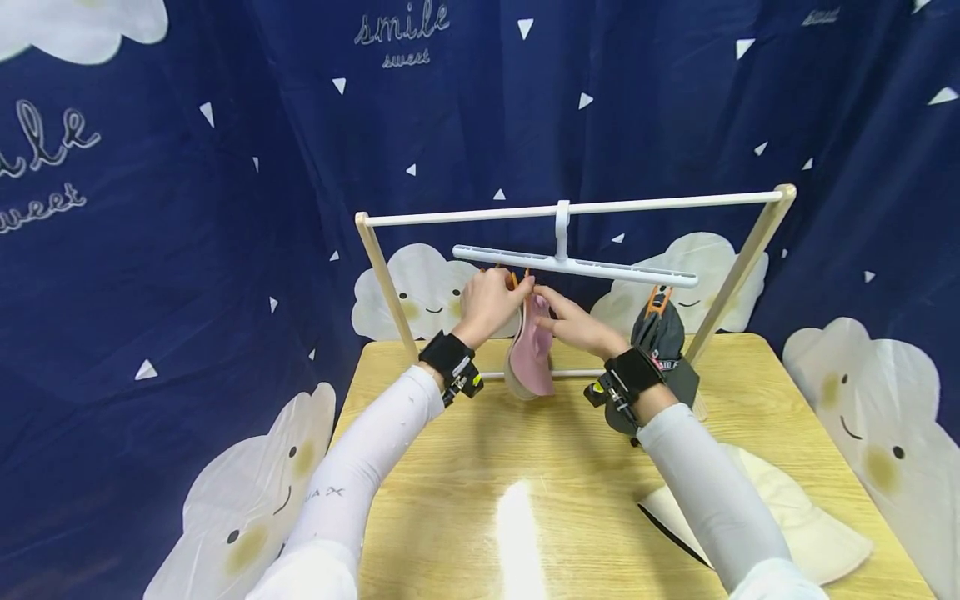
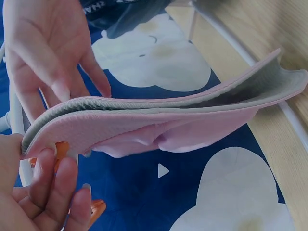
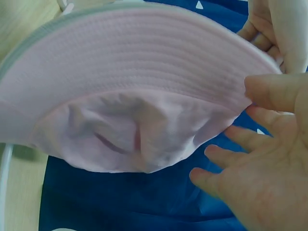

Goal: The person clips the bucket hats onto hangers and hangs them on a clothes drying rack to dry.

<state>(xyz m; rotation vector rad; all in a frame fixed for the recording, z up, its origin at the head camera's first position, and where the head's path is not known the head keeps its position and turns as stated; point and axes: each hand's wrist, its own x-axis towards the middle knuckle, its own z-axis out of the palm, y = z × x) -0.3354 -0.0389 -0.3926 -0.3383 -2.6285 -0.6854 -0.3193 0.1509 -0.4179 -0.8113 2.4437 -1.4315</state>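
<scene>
A pink bucket hat (image 1: 534,350) with a pale grey-green lining hangs folded below the white hanger bar (image 1: 525,260). My left hand (image 1: 489,304) pinches the brim end near an orange clip (image 2: 61,150), as the left wrist view shows. In that view the two brim layers of the hat (image 2: 192,113) lie side by side with a narrow gap. My right hand (image 1: 576,323) is at the other side of the hat (image 3: 130,62), its fingers spread and its thumb at the brim edge. The fingertips of my right hand (image 3: 260,159) are beside the crown.
The hanger hooks over a rail (image 1: 660,205) on a wood-posted stand. A dark cap (image 1: 660,333) hangs from an orange clip (image 1: 657,302) at the hanger's right end. A cream hat (image 1: 787,517) lies on the wooden table (image 1: 442,500) at right, partly under my right arm.
</scene>
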